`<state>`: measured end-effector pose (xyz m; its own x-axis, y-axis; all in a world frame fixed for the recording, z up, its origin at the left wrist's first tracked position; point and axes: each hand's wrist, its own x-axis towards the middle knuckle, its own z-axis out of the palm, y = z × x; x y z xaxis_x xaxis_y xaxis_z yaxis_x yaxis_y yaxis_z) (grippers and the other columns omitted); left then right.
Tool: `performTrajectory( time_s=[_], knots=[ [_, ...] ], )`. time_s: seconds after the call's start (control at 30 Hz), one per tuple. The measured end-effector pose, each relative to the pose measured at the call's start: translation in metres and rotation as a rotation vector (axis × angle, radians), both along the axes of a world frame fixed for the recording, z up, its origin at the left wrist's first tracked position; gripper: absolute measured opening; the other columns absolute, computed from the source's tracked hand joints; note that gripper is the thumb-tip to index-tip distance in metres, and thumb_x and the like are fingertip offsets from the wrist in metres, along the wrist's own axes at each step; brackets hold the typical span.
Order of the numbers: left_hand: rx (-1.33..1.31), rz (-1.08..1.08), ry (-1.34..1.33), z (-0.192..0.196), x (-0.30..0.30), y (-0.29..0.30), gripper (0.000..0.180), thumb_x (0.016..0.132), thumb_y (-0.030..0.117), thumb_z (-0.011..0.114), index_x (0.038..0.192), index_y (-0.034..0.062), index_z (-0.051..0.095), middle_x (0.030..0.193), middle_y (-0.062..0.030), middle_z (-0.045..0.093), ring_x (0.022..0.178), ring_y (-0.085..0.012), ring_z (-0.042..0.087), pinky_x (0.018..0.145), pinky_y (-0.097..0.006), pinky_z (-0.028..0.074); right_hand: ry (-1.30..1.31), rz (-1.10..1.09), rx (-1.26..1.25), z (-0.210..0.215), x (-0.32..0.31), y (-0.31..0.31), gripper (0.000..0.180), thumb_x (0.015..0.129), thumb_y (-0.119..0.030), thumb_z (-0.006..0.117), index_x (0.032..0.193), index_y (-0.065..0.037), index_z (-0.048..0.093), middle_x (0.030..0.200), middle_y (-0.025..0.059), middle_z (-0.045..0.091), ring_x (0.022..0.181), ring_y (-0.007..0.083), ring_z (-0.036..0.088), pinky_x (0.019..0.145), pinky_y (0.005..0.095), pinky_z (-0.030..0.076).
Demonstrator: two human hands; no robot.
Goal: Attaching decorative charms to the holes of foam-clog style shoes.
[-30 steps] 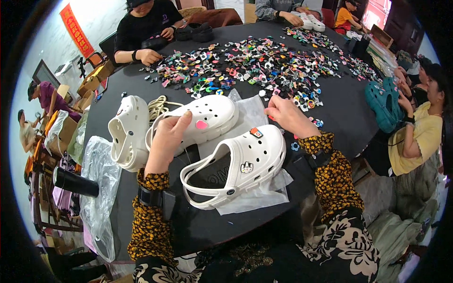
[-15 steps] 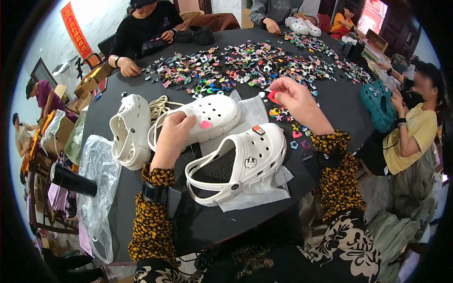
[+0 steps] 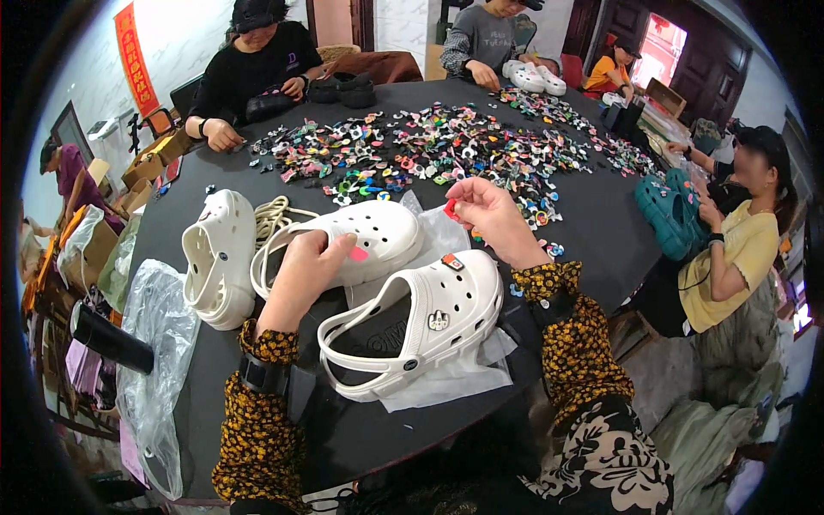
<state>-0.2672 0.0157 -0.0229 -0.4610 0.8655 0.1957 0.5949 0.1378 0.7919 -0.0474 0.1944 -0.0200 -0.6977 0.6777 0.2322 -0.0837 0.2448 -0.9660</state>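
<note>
- Clogs: three white ones lie on the dark round bench.
- Near clog lies on a clear plastic sheet, strap toward the person; two charms are already fixed on its top.
- Middle clog is steadied by the left hand, palm down on its heel end, fingers closed over the rim; a pink charm shows just beside the fingertips.
- Third clog stands on its side, left of the others, not touched.
- Right hand is raised above the bench, between the middle clog and the charm pile; a small red charm is pinched between thumb and forefinger, grip narrow.
- Charm pile, many colours, is spread across the far half of the bench.
- Cream rope coil lies behind the middle clog.
- Clear bag hangs at the left bench edge.
- Other people are seated round the bench; teal clogs are held by the person on the right.
</note>
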Motion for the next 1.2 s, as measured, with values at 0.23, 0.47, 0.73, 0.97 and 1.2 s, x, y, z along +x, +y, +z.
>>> performTrajectory(
  time_s=[0.23, 0.47, 0.73, 0.97, 1.2],
  knots=[
    [0.031, 0.052, -0.123, -0.01, 0.004, 0.004, 0.037, 0.084, 0.024, 0.059, 0.069, -0.0105, 0.056, 0.054, -0.007, 0.048, 0.052, -0.0094, 0.041, 0.047, -0.033, 0.035, 0.086, 0.006, -0.11, -0.01, 0.003, 0.009, 0.011, 0.09, -0.003, 0.055, 0.1, -0.004, 0.057, 0.089, 0.0013, 0.062, 0.078, 0.0075, 0.056, 0.069, 0.0227, 0.046],
    [0.005, -0.107, -0.413, -0.001, 0.017, -0.004, 0.025, 0.088, 0.016, 0.057, 0.091, -0.0064, 0.068, 0.078, -0.0003, 0.063, 0.069, -0.0042, 0.052, 0.06, -0.021, 0.041, 0.172, 0.049, -0.159, -0.021, 0.005, 0.008, 0.011, 0.088, 0.0, 0.054, 0.098, -0.003, 0.058, 0.089, 0.0028, 0.064, 0.078, 0.0079, 0.057, 0.069, 0.0222, 0.045],
    [-0.019, -0.131, -0.437, 0.006, 0.023, -0.004, 0.028, 0.088, 0.014, 0.058, 0.102, -0.0083, 0.065, 0.093, -0.0078, 0.068, 0.082, -0.0096, 0.061, 0.076, -0.024, 0.048, 0.107, -0.061, -0.081, -0.022, 0.01, 0.006, 0.018, 0.088, -0.002, 0.052, 0.103, 0.0, 0.061, 0.096, 0.004, 0.064, 0.083, 0.0084, 0.058, 0.074, 0.0235, 0.047],
    [0.028, -0.094, -0.383, 0.004, 0.024, -0.002, 0.026, 0.089, 0.019, 0.059, 0.092, -0.0057, 0.069, 0.081, -0.0025, 0.066, 0.071, -0.0048, 0.054, 0.063, -0.022, 0.043, 0.107, -0.085, -0.078, -0.023, 0.012, 0.006, 0.019, 0.086, -0.003, 0.053, 0.102, 0.001, 0.063, 0.097, 0.0056, 0.066, 0.084, 0.0085, 0.058, 0.075, 0.0241, 0.046],
    [0.015, -0.098, -0.389, 0.001, 0.022, -0.001, 0.028, 0.089, 0.02, 0.059, 0.092, -0.0067, 0.068, 0.079, -0.0006, 0.064, 0.069, -0.0034, 0.051, 0.06, -0.021, 0.04, -0.061, 0.118, -0.021, -0.006, 0.025, 0.003, 0.019, 0.084, -0.001, 0.051, 0.096, 0.002, 0.065, 0.094, 0.0048, 0.066, 0.085, 0.0096, 0.059, 0.077, 0.0233, 0.046]
  ],
)
